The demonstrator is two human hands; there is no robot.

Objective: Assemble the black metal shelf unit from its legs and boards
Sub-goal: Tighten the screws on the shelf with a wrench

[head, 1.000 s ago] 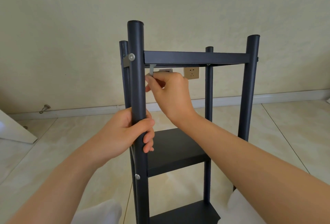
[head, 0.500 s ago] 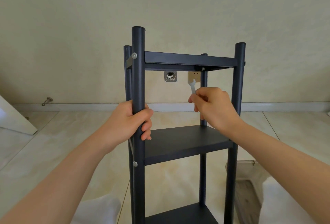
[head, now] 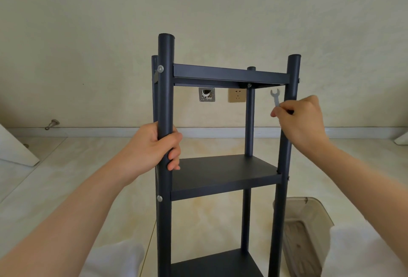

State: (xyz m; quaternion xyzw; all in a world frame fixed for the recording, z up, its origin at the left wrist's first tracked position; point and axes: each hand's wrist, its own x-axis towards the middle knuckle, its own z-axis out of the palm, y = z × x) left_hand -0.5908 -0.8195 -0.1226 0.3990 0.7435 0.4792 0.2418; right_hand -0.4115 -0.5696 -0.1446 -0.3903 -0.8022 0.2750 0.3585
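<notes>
Four legs, three boards in view: shelf unit [head: 223,175] stands upright on the tiled floor [head: 66,188], close in front of the person. Left hand [head: 152,146] wraps the near-left leg [head: 165,89], between top board [head: 229,75] and middle board [head: 220,170]. Right hand [head: 302,120] pinches a small wrench [head: 275,96], open end up, just left of the near-right leg [head: 292,78]. Clear bin [head: 309,221] sits on the floor, near right.

On the wall ahead of me a tan socket [head: 237,95] sits at three o'clock from an open metal wall box [head: 206,94]. A door stopper [head: 52,124] juts out at nine o'clock; a clear plastic bin [head: 309,217] stands at five o'clock.
</notes>
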